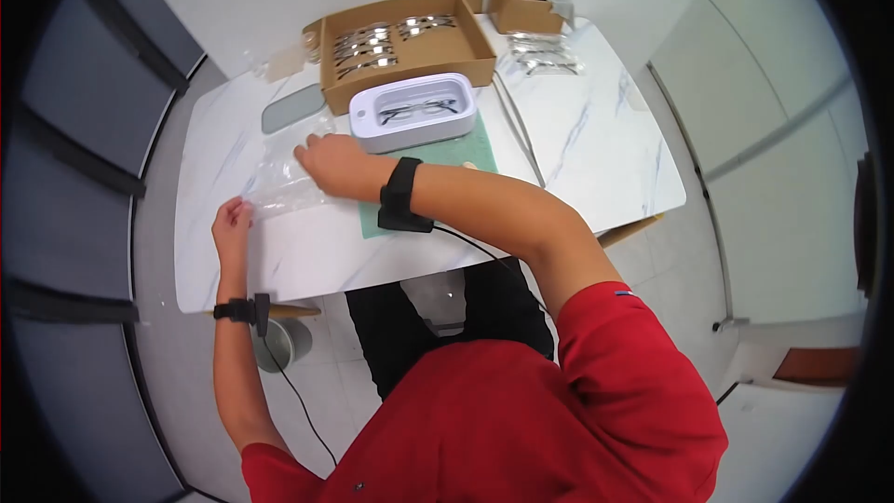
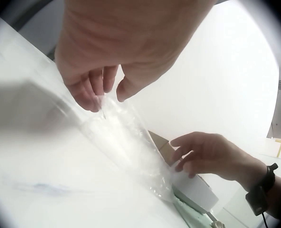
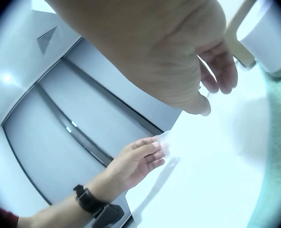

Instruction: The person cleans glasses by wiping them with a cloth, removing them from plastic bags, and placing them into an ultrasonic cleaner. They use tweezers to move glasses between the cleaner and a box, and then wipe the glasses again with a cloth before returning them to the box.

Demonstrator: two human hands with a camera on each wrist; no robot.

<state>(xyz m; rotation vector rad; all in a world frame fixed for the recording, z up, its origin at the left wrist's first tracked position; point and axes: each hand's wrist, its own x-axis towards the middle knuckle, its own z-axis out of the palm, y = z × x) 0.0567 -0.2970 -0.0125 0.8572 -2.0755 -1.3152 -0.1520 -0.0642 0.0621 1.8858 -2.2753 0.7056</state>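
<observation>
A clear plastic bag (image 1: 284, 182) lies across the left part of the table. At its near-left corner my left hand (image 1: 232, 222) pinches the edge between thumb and fingers; the left wrist view shows the film running down from those fingertips (image 2: 94, 105). Over the bag's other side is my right hand (image 1: 340, 166), its thumb and fingers spread with a gap between them in the right wrist view. To the right of that hand, a white ultrasonic cleaner (image 1: 377, 141) stands with its lid off and eyeglasses (image 1: 419, 110) in its basin.
A green mat (image 1: 481, 144) lies under the cleaner, and a grey lid-like piece (image 1: 293, 109) lies to its left. Behind stands a cardboard tray (image 1: 410, 61) with several eyeglasses. A small box (image 1: 521, 14) and bagged eyeglasses (image 1: 545, 54) sit at the back right.
</observation>
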